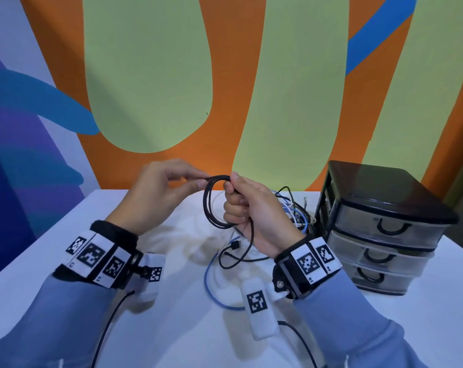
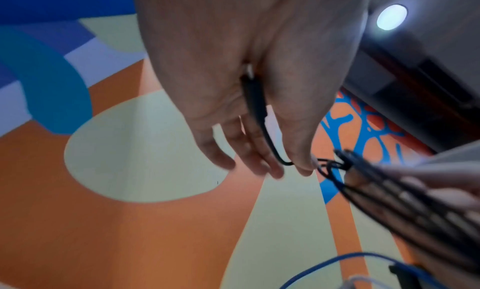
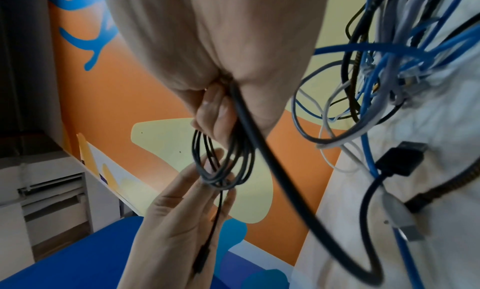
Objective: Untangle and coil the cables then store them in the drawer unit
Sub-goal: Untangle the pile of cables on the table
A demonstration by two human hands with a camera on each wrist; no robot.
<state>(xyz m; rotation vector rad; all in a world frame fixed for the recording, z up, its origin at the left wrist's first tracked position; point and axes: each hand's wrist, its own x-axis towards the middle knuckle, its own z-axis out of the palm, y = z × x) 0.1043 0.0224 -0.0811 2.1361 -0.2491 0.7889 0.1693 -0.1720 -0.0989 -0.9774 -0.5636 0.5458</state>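
Observation:
A thin black cable [image 1: 211, 205] hangs in several loops above the white table. My right hand [image 1: 245, 203] grips the coil in its fist, seen close in the right wrist view as loops [image 3: 223, 166] below curled fingers. My left hand [image 1: 169, 187] pinches the top of the coil; one end with its black plug [image 2: 255, 100] lies along the palm. The cable's free tail with a black plug [image 1: 234, 245] trails on the table. A tangle of blue, white and black cables [image 1: 295, 211] lies behind the right hand. The black drawer unit [image 1: 379, 224] stands at the right, its three drawers closed.
A blue cable [image 1: 211, 285] loops across the white table [image 1: 65, 235] in front of my right wrist. A painted wall rises right behind the table. The tangle [image 3: 389, 71] fills the right side of the right wrist view.

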